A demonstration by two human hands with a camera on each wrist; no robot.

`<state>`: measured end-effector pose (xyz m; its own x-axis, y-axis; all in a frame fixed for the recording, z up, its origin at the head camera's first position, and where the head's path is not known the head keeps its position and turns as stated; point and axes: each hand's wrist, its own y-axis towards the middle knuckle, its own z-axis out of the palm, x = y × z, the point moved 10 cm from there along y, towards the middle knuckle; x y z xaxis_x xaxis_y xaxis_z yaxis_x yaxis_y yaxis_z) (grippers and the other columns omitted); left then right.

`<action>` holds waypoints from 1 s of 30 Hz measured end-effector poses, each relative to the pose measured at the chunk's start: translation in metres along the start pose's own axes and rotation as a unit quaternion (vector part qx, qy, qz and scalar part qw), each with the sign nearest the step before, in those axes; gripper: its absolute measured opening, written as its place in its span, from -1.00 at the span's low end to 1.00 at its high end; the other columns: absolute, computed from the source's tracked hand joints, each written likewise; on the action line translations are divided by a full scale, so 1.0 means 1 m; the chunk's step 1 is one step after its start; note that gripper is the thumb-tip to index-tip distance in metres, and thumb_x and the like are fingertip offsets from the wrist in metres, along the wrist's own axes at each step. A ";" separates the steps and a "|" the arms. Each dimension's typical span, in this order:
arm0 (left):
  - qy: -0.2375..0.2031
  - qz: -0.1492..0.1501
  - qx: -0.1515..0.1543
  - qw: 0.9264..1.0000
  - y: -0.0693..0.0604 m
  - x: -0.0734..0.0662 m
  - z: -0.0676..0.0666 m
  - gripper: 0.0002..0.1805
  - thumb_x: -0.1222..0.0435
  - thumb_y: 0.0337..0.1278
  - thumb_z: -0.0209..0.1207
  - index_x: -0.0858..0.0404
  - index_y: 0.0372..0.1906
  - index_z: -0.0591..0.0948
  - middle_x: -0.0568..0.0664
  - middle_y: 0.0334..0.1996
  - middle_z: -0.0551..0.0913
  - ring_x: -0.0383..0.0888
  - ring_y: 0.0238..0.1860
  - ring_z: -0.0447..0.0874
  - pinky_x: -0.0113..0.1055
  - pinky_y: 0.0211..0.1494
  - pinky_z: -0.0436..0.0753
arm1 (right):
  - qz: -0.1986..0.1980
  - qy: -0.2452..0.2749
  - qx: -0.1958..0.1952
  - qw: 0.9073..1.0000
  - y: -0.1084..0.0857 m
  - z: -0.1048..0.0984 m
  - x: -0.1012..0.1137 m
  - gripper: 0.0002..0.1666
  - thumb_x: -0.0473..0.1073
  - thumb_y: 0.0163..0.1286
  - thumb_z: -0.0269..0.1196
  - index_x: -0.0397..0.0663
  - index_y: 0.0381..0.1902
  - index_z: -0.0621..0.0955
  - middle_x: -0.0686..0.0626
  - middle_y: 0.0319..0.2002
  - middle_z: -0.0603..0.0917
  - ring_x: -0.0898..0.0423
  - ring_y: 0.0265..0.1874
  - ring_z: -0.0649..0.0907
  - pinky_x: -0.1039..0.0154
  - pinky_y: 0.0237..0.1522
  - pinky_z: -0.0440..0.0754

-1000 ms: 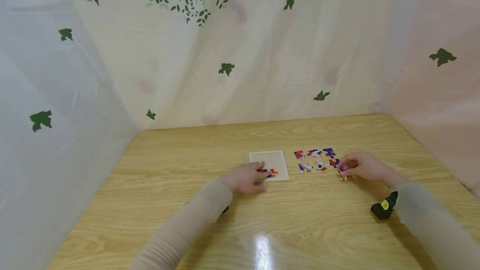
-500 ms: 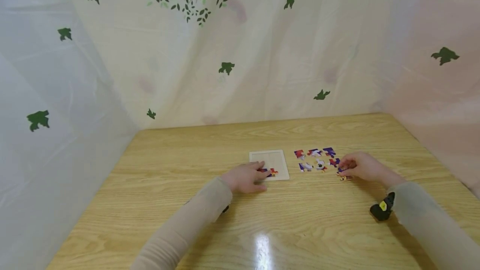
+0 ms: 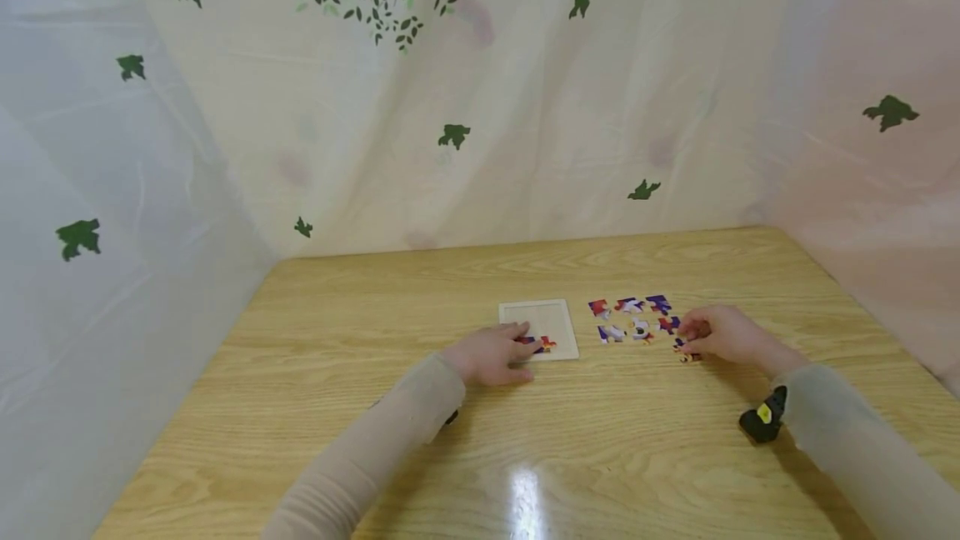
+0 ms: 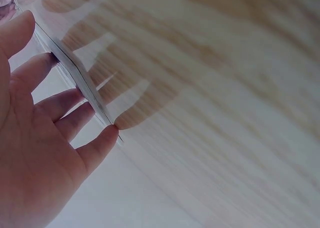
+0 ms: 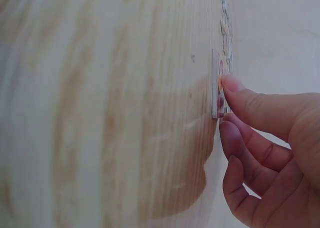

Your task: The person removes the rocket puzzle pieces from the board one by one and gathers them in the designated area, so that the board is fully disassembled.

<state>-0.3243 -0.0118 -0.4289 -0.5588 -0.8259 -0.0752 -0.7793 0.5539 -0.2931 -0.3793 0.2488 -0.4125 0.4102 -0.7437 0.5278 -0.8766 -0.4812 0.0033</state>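
My left hand (image 3: 491, 355) lies over the lower left of a pale square puzzle tray (image 3: 538, 315), fingers spread. In the left wrist view its fingertips (image 4: 111, 132) touch the tray's edge. Colourful puzzle pieces (image 3: 548, 344) lie in the tray's lower part, partly hidden by the fingers. My right hand (image 3: 723, 335) pinches a purple and orange puzzle piece (image 3: 687, 354) at the lower right of the loose pieces. The right wrist view shows the thumb on this puzzle piece (image 5: 220, 90), low over the table, with the index finger at its edge.
Several loose puzzle pieces (image 3: 630, 305) lie in rows on the wooden table (image 3: 600, 440), right of the tray. A black device with a yellow mark (image 3: 763, 417) sits at the right wrist. A pale curtain (image 3: 525, 190) stands behind and on both sides.
The puzzle piece under my right hand has turned slightly and now lies flatter on the table. The right hand shifts barely; the left hand stays on the tray.
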 end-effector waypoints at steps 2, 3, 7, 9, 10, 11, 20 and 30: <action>-0.001 0.000 0.000 1.000 0.000 0.000 0.000 -0.36 -0.12 0.32 -0.06 -0.07 0.44 0.19 0.06 0.49 0.02 -0.05 0.49 -0.02 -0.22 0.49 0.09 | 0.002 -0.003 -0.001 1.000 0.000 0.000 0.001 -0.82 -0.28 0.12 0.38 -0.24 -0.35 0.61 0.03 -0.43 0.61 0.19 -0.44 0.51 0.36 -0.43 0.49; -0.001 0.000 0.000 1.000 0.000 -0.001 -0.001 -0.37 -0.12 0.32 -0.06 -0.06 0.44 0.20 0.06 0.49 0.02 -0.05 0.49 -0.02 -0.22 0.49 0.09 | 0.003 -0.005 -0.001 1.000 -0.001 -0.001 0.001 -0.81 -0.28 0.11 0.38 -0.24 -0.35 0.60 0.01 -0.43 0.62 0.18 -0.43 0.52 0.34 -0.42 0.50; -0.003 -0.003 0.002 1.000 -0.001 -0.001 -0.001 -0.37 -0.11 0.32 -0.05 -0.07 0.43 0.20 0.05 0.50 0.02 -0.05 0.50 -0.02 -0.22 0.49 0.09 | 0.017 -0.006 0.003 1.000 -0.002 -0.001 0.003 -0.80 -0.27 0.12 0.39 -0.23 -0.34 0.59 -0.04 -0.40 0.63 0.13 -0.40 0.56 0.26 -0.37 0.53; -0.005 -0.004 0.002 1.000 0.000 -0.001 -0.001 -0.37 -0.11 0.32 -0.05 -0.07 0.44 0.20 0.04 0.50 0.02 -0.05 0.50 -0.03 -0.22 0.49 0.09 | 0.023 -0.005 0.008 1.000 -0.003 -0.001 0.003 -0.80 -0.27 0.12 0.38 -0.22 -0.33 0.59 -0.06 -0.39 0.62 0.11 -0.40 0.57 0.24 -0.38 0.53; -0.006 -0.004 0.003 1.000 0.000 -0.002 -0.001 -0.37 -0.11 0.32 -0.05 -0.07 0.44 0.19 0.04 0.50 0.01 -0.05 0.50 -0.03 -0.21 0.49 0.09 | 0.025 -0.004 0.009 1.000 -0.003 -0.001 0.003 -0.81 -0.28 0.13 0.38 -0.21 -0.34 0.58 -0.06 -0.39 0.62 0.11 -0.40 0.58 0.24 -0.38 0.54; -0.006 -0.005 0.003 1.000 0.000 -0.002 -0.001 -0.37 -0.11 0.32 -0.05 -0.08 0.44 0.19 0.04 0.50 0.01 -0.05 0.50 -0.03 -0.21 0.49 0.09 | 0.027 -0.006 0.009 1.000 -0.003 0.000 0.004 -0.82 -0.28 0.13 0.38 -0.20 -0.34 0.58 -0.05 -0.39 0.62 0.11 -0.39 0.58 0.24 -0.38 0.54; 0.004 -0.004 0.004 1.000 0.000 -0.004 -0.001 -0.37 -0.11 0.33 -0.06 -0.09 0.44 0.18 0.04 0.50 0.01 -0.06 0.50 -0.03 -0.22 0.49 0.09 | -0.003 -0.028 -0.008 1.000 0.001 0.000 0.019 -0.80 -0.22 0.13 0.38 -0.18 -0.31 0.61 0.01 -0.42 0.62 0.17 -0.42 0.54 0.29 -0.41 0.49; 0.002 -0.003 0.000 1.000 -0.001 -0.004 -0.002 -0.40 -0.04 0.35 -0.02 -0.05 0.44 0.21 0.05 0.49 0.05 -0.08 0.49 -0.01 -0.24 0.49 0.11 | -0.017 -0.002 0.006 1.000 0.021 0.016 0.056 -0.81 -0.17 0.20 0.34 -0.12 -0.25 0.64 0.01 -0.35 0.65 0.13 -0.36 0.56 0.26 -0.34 0.52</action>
<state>-0.3216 -0.0093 -0.4265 -0.5554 -0.8287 -0.0694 -0.7824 0.5490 -0.2942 -0.3704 0.1898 -0.3962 0.4416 -0.7287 0.5234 -0.8587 -0.5123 0.0113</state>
